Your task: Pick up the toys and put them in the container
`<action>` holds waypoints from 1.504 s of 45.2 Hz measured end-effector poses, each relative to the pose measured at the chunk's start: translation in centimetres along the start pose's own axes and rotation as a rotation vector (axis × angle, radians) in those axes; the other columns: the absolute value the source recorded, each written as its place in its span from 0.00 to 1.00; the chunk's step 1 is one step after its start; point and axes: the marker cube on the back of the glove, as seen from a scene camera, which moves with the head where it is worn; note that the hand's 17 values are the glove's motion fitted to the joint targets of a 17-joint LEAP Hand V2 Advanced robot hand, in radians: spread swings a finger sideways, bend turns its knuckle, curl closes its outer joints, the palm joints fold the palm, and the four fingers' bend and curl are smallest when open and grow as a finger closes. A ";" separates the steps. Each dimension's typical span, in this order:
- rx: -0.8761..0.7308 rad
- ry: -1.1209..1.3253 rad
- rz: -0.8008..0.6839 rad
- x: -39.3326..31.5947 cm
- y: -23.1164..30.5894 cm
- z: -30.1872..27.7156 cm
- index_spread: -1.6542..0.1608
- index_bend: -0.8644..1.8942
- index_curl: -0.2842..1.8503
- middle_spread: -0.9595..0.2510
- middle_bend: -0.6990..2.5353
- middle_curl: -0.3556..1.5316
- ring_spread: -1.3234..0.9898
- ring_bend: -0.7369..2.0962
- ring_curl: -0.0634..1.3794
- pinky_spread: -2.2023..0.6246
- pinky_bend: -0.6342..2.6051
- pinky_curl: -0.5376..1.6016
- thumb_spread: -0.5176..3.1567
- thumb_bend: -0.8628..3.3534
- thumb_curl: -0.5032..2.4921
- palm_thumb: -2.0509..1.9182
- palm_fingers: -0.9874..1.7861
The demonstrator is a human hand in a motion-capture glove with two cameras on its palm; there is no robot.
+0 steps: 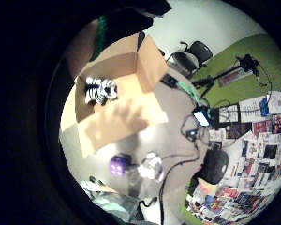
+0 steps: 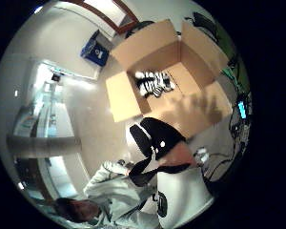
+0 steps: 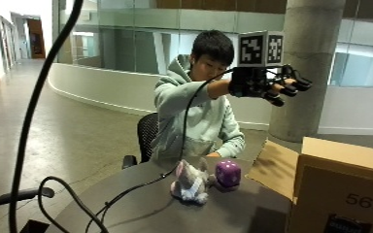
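Release over container: gloved right hand [image 3: 264,83] is held above the cardboard box [image 3: 332,189], fingers [image 3: 289,88] spread and empty.
Zebra toy [image 1: 100,89] is seen inside; purple die [image 3: 228,174] and pale plush [image 3: 190,182], lower centre on the surface [image 3: 141,204], are judged next.

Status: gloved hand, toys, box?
Right hand open, raised above cardboard box. Zebra toy in box. Purple die, plush toy on table.

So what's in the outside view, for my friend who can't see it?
A seated person holds their gloved right hand high above an open cardboard box, fingers spread, holding nothing. A purple dice toy and a pale plush toy sit on the table.
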 end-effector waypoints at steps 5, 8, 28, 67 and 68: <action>-0.060 0.027 0.005 2.5 3.8 0.6 0.76 0.35 0.22 0.80 0.25 0.33 0.57 0.32 0.21 0.79 0.42 0.40 0.46 0.20 0.30 0.54 0.26; -0.090 0.044 -0.001 3.9 5.8 1.3 0.76 0.35 0.22 0.80 0.25 0.33 0.57 0.32 0.21 0.79 0.42 0.40 0.46 0.20 0.29 0.53 0.26; -0.409 -0.029 -0.036 7.0 21.7 19.5 0.75 0.34 0.21 0.81 0.24 0.29 0.57 0.32 0.21 0.79 0.44 0.41 0.46 0.20 0.28 0.54 0.24; -0.524 0.053 -0.066 8.3 19.2 23.4 0.76 0.39 0.26 0.64 0.38 0.38 0.44 0.58 0.37 0.66 0.49 0.44 0.41 0.25 0.36 0.69 0.76; -0.530 0.054 -0.067 7.9 19.2 22.5 0.76 0.40 0.26 0.63 0.39 0.38 0.44 0.59 0.37 0.65 0.49 0.44 0.40 0.25 0.37 0.69 0.76</action>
